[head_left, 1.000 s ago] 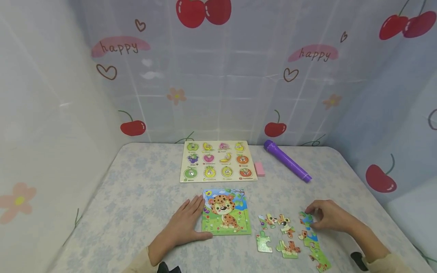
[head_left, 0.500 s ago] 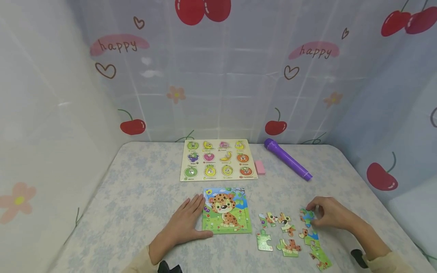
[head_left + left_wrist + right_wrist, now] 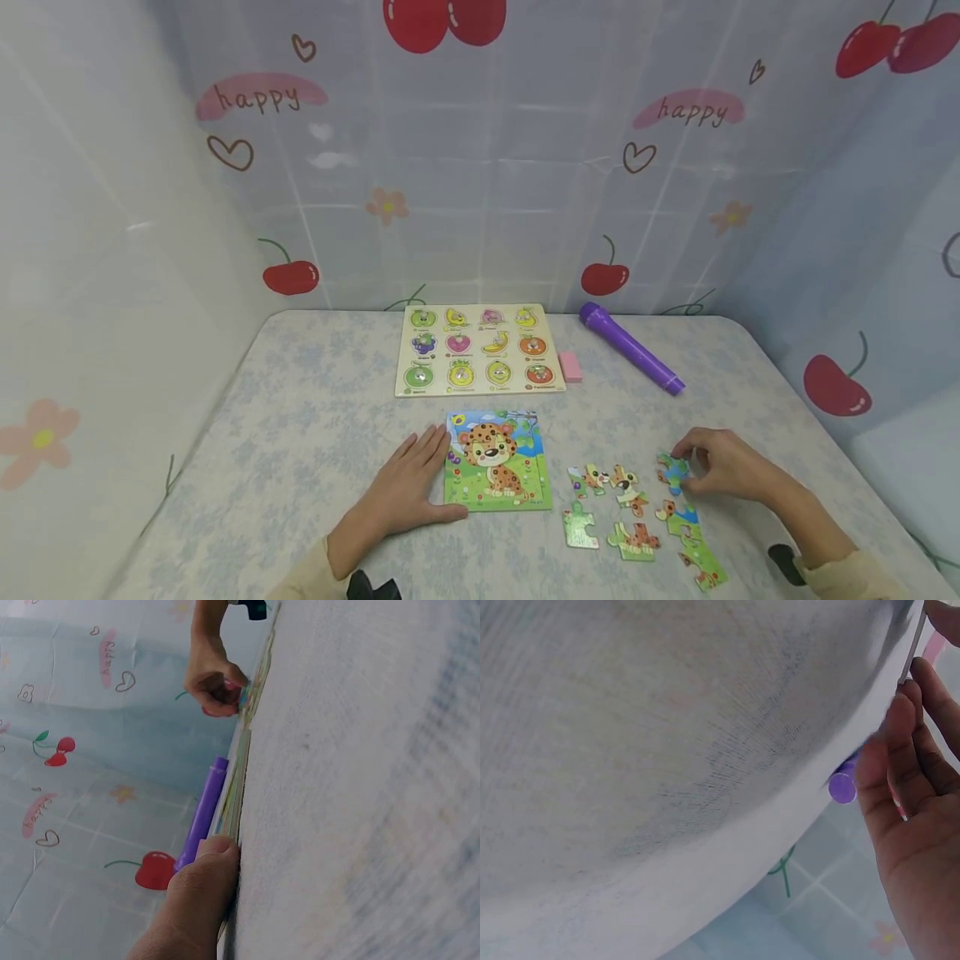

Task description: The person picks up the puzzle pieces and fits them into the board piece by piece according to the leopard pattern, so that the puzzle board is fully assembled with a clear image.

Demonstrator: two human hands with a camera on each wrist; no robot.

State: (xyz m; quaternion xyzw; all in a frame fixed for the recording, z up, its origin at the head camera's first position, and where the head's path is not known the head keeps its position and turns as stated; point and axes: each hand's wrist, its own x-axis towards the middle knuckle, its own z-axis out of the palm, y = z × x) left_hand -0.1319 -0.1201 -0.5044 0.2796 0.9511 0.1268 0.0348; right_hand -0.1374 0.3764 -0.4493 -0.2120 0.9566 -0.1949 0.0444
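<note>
My left hand lies flat with straight fingers, its fingertips and thumb at the left side of a square leopard picture board. In the left wrist view its thumb rests along the board's thin edge. To the right, my right hand pinches a blue-and-green jigsaw piece between thumb and fingers. That piece appears edge-on as a thin strip in the right wrist view. Just below it is a column of puzzle pieces with blue and green parts. Several loose pieces lie between the column and the board.
Behind the leopard board lies a wooden fruit puzzle board, with a pink block at its right side. A purple microphone-shaped tube slants across the back right of the table. A printed curtain hangs behind.
The head view has tilted slightly. The pinched jigsaw piece has shifted a little away from the pieces below it, together with my right hand. My left hand keeps its place on the board.
</note>
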